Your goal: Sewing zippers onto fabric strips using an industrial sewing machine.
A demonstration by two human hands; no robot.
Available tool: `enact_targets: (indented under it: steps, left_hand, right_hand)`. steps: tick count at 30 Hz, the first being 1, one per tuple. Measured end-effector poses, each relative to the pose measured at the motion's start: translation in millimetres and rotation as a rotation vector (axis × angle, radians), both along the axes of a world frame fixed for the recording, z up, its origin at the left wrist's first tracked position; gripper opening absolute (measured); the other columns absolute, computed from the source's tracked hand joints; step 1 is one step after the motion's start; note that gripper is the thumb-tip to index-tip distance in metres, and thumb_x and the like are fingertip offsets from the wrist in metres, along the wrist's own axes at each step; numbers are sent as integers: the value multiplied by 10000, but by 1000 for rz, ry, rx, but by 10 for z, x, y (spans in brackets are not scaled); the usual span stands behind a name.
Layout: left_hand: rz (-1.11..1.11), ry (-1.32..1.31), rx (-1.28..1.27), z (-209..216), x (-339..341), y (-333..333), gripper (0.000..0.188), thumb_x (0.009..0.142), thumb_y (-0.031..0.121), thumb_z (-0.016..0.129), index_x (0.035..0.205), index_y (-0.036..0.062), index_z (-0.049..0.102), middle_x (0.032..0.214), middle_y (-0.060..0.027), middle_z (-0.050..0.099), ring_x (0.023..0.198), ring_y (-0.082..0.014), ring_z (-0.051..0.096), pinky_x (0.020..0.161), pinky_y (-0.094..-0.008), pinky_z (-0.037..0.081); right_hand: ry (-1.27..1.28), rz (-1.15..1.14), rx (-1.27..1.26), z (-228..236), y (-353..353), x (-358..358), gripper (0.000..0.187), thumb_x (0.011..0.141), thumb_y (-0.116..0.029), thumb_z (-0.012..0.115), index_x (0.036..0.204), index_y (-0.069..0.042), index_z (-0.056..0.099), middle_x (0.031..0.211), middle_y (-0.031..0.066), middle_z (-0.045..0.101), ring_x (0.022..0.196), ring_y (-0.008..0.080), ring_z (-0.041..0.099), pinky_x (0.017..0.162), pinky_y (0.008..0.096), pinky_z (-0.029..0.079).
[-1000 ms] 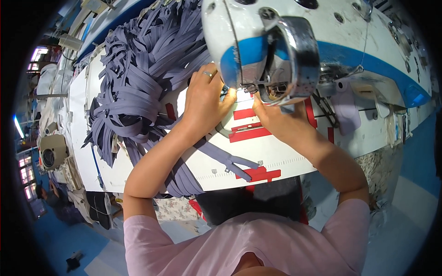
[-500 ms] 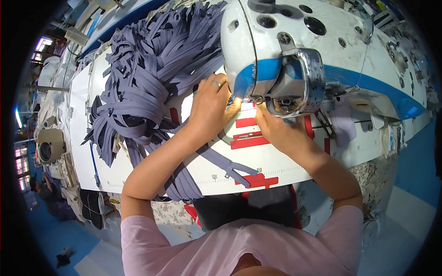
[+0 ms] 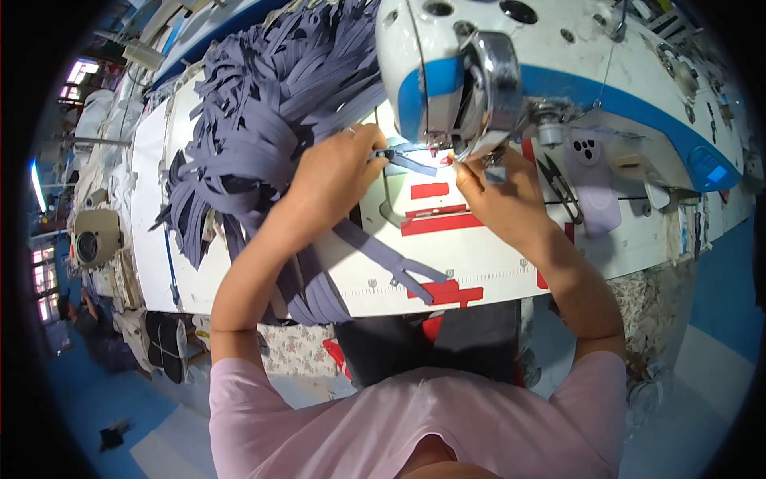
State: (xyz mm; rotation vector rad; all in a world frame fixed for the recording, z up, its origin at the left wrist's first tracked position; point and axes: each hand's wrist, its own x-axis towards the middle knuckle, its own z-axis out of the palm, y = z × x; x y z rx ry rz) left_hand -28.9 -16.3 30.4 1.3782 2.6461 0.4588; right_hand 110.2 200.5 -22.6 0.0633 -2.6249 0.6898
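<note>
Beside the needle area of a white and blue sewing machine, my left hand pinches a grey-purple zipper near its dark slider. The zipper's split tape ends point right, under the lamp light. Close to the presser foot, my right hand has thumb and forefinger pressed together; what they hold, if anything, cannot be made out. The machine's metal guard partly covers that hand. A large heap of zippers lies left of my left hand. Another zipper stretches below my left wrist, its ends forked near the table's front edge.
Red tape strips mark the white table, with a measuring scale along its front edge. Thread snips and a phone in a lilac case lie right of my right hand. A person is far left.
My left hand has drawn left from the needle area, and the zipper in it now shows. My right hand has shifted slightly right. The whole view has shifted a little.
</note>
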Motion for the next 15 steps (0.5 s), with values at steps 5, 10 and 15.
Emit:
enact_targets:
  steps: [5, 10, 15]
  left_hand:
    - [245, 182, 400, 577, -746, -556, 263, 938, 207, 680, 1150, 51, 679, 907, -143, 720, 799, -297, 680, 739, -397, 516]
    - [438, 1095, 336, 939, -538, -1055, 434, 851, 271, 788, 1213, 76, 648, 1130, -106, 691, 986, -283, 656, 850, -387, 525]
    - [-307, -16, 167, 143, 694, -617, 371, 710, 44, 829, 1059, 93, 714, 1130, -46, 627, 1070, -277, 578, 919, -400, 477]
  right_hand:
    - [-28, -50, -130, 60, -25, 49, 134, 921, -182, 659, 886, -53, 652, 800, 127, 641, 730, 313, 650, 652, 394, 518]
    - [53, 37, 75, 57, -60, -27, 150, 946, -159, 614, 992, -51, 707, 839, 134, 678, 742, 318, 674, 677, 419, 553]
    - [-28, 50, 78, 38, -1, 13, 172, 944, -158, 607, 999, -43, 722, 898, 136, 694, 797, 323, 686, 714, 425, 560]
